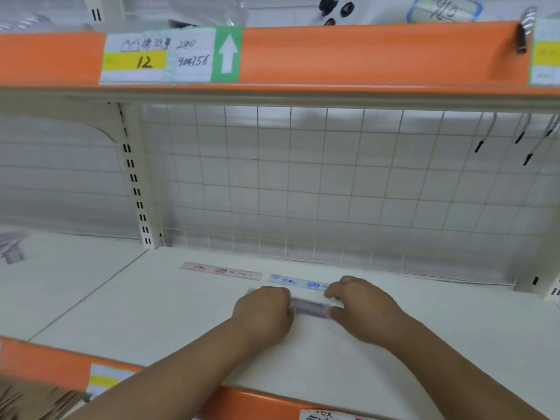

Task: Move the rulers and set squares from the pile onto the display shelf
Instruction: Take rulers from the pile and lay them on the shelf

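As left hand (263, 310) and right hand (360, 307) each gripped one end, the purple ruler (309, 308) lay near the shelf (151, 313) back edge, probably being squared to the blue ruler (291, 281).

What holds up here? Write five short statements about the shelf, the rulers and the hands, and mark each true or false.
1. Three rulers are in view on the white shelf. True: a pink ruler, a blue ruler and a purple ruler.
2. The pink ruler lies to the right of the blue ruler. False: it lies to its left, near the back.
3. The left hand and the right hand are at opposite ends of the purple ruler. True.
4. The arrow on the green label points down. False: it points up.
5. The back of the shelf is a solid board. False: it is a wire grid.
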The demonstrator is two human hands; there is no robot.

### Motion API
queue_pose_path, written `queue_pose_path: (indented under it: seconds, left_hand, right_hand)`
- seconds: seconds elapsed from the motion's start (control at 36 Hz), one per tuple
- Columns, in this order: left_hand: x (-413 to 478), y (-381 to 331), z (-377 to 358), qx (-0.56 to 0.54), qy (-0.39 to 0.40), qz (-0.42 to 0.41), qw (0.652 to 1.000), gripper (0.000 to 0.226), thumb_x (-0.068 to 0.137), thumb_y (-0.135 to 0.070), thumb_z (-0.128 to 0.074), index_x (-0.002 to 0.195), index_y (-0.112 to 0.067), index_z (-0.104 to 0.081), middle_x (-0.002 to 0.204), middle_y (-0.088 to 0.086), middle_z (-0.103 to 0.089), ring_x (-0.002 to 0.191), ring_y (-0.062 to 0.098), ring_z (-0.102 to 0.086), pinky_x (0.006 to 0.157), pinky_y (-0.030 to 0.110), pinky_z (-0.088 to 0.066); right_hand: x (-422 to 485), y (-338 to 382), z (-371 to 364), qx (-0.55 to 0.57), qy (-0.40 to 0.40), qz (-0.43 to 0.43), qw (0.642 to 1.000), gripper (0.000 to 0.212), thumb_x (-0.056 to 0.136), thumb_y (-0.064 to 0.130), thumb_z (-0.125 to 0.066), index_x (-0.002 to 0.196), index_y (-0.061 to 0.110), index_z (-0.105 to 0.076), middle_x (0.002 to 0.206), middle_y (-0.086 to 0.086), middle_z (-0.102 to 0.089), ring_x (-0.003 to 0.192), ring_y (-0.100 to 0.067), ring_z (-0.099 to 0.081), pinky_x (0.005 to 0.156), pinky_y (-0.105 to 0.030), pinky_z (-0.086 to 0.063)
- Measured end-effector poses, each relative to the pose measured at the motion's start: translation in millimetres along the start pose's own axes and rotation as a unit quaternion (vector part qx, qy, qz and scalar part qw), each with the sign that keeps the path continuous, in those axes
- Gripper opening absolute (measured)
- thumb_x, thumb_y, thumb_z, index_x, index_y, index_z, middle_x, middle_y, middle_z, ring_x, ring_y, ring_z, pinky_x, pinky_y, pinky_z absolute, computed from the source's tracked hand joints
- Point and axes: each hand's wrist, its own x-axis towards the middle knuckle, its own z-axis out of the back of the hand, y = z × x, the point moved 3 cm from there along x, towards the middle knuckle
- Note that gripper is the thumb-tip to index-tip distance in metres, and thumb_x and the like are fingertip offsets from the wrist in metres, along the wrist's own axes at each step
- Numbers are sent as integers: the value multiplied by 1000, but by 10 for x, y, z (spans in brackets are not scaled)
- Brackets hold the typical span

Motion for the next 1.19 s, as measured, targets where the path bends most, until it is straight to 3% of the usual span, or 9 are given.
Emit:
queue_pose_path:
  seconds: [0.14,0.25,0.44,0.61,0.89,1.0,1.19]
  left_hand:
    - [-219,429,123,-4,-19,33,999,23,97,-28,-40,107,-19,-58,115,1,-62,107,21,-57,80,28,-43]
    - [-465,887,253,-3,-34,64,997,25,97,-33,-42,108,-17,-57,115,2,-62,108,22,-56,80,28,-43]
    - [-1054,1899,537,13,-44,138,989,28,97,-35,-42,110,-15,-56,116,6,-60,109,24,-55,85,32,-45]
    - [-1754,2850,835,13,-63,190,980,28,97,-35,-43,110,-13,-57,115,8,-60,109,27,-55,84,33,-45]
    - [-2724,4117,1136,11,-89,238,967,22,96,-34,-45,88,-16,-55,87,3,-59,85,23,-58,63,27,-39]
    - [-2908,4453,1193,14,-89,264,960,25,97,-35,-44,98,-14,-59,97,4,-63,90,22,-59,68,30,-45]
    - [-3039,5056,1307,32,-110,306,945,23,96,-36,-43,98,-17,-57,102,1,-62,96,21,-58,70,28,-42]
  right_hand:
    - [130,494,-20,-7,8,42,999,31,93,39,-48,120,24,-56,117,2,-53,110,-18,-50,83,-28,-42]
    - [251,1008,-92,-8,4,82,997,25,91,38,-52,105,20,-61,99,4,-51,105,-19,-53,74,-28,-39]
    - [424,2234,-279,15,11,153,988,39,91,45,-51,126,28,-54,127,3,-53,119,-17,-48,93,-31,-42]
    - [460,3430,-471,29,14,211,977,38,93,43,-49,127,27,-53,124,3,-52,118,-17,-48,90,-30,-41]
    - [399,5034,-793,38,31,288,956,35,93,42,-49,122,24,-57,117,0,-55,110,-19,-52,83,-30,-42]
    - [478,5464,-858,32,41,311,949,35,92,43,-50,121,24,-56,113,0,-54,106,-20,-52,82,-32,-44]
    - [798,6132,-976,14,52,350,935,33,94,42,-49,121,24,-55,113,0,-54,105,-19,-51,84,-34,-45]
